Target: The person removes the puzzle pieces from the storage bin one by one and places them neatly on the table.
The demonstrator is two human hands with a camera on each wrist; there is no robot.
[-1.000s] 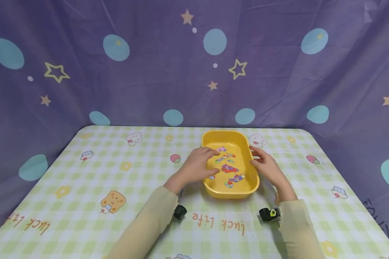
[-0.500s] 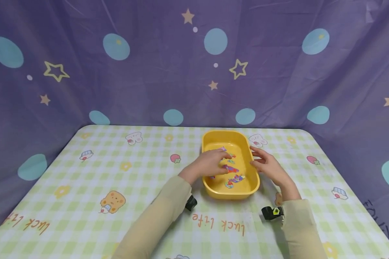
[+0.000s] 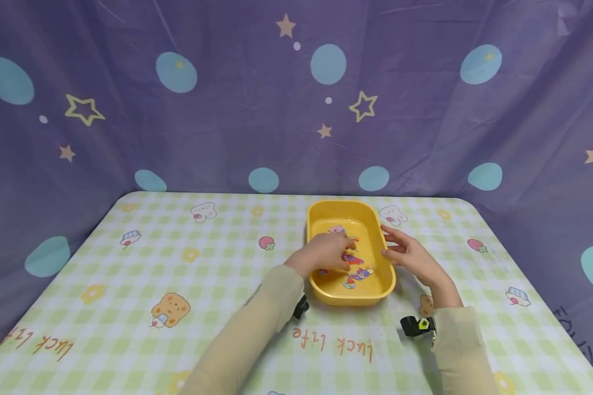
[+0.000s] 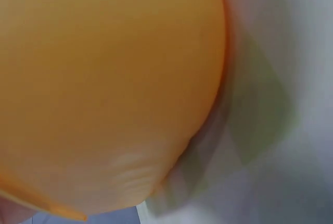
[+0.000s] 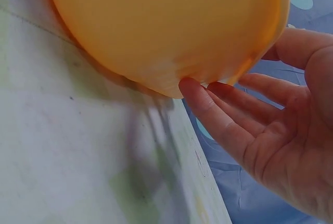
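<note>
A yellow tray (image 3: pixel 353 218) holds several small colourful cutouts, among them a pink one (image 3: pixel 337 228), a red one (image 3: pixel 355 260) and a purple-blue one (image 3: pixel 362 274). Over the tray's left rim reaches my left hand (image 3: pixel 325 252), its fingers and thumb spread above the cutouts near the red one; their contact is unclear. My right hand (image 3: pixel 415 262) rests its loosely bent fingers on the tray's right side. In the right wrist view the fingertips of that hand (image 5: pixel 276 125) touch the tray's outer wall (image 5: pixel 166 26). The left wrist view is mostly the tray's wall (image 4: pixel 114 78).
The tray stands on a green-and-white checked tablecloth (image 3: pixel 227 285) with printed figures. A purple curtain (image 3: pixel 257 120) with stars and blue spots hangs behind and at both sides. Black wrist devices sit below each wrist, the right one (image 3: pixel 416 326) showing more fully.
My left hand has moved right, farther into the tray, and its fingers are more bent. The right hand stays at the tray's side, its wrist shifted slightly right.
</note>
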